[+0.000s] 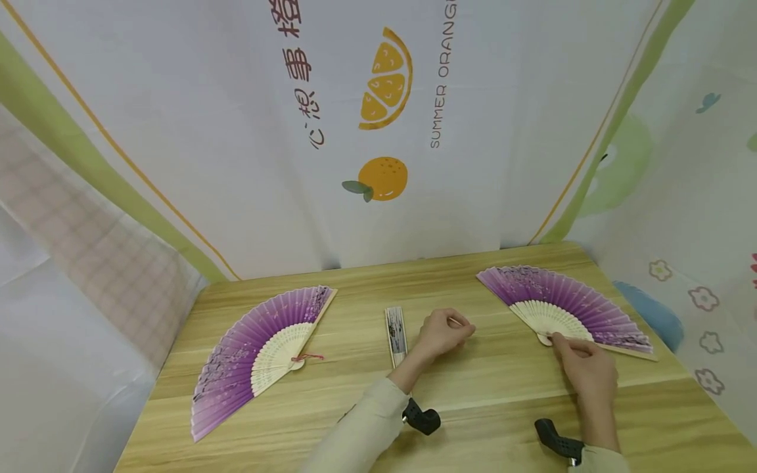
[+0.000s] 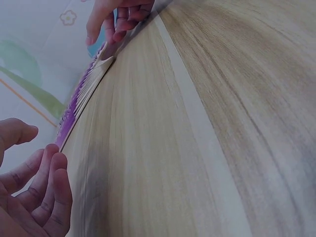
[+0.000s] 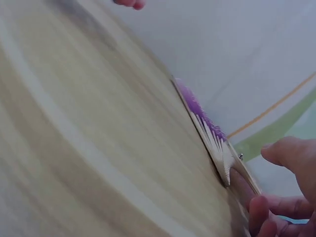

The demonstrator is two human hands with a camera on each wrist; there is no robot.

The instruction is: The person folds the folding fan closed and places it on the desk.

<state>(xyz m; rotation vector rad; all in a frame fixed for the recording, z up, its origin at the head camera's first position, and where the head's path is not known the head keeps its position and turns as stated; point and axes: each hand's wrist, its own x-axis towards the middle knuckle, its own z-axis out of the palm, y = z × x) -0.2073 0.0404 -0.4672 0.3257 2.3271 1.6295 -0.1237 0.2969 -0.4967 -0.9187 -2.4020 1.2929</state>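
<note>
A spread purple folding fan (image 1: pixel 544 305) with pale ribs lies at the right of the table. My right hand (image 1: pixel 585 368) is at its lower edge, fingertips by the pivot; in the right wrist view the thumb (image 3: pixel 286 153) stands apart from the fingers, which are beside the fan's outer stick. My left hand (image 1: pixel 443 332) hovers left of this fan with fingers loosely bent and nothing in them, as the left wrist view also shows (image 2: pixel 37 192). A folded fan (image 1: pixel 396 328) lies partly hidden under my left forearm.
Another spread purple fan (image 1: pixel 260 355), with a red cord (image 1: pixel 310 357) at its pivot, lies on the left of the wooden table (image 1: pixel 473 420). Printed white curtains (image 1: pixel 355 230) hang behind the table and along its sides. Black camera mounts are on both wrists.
</note>
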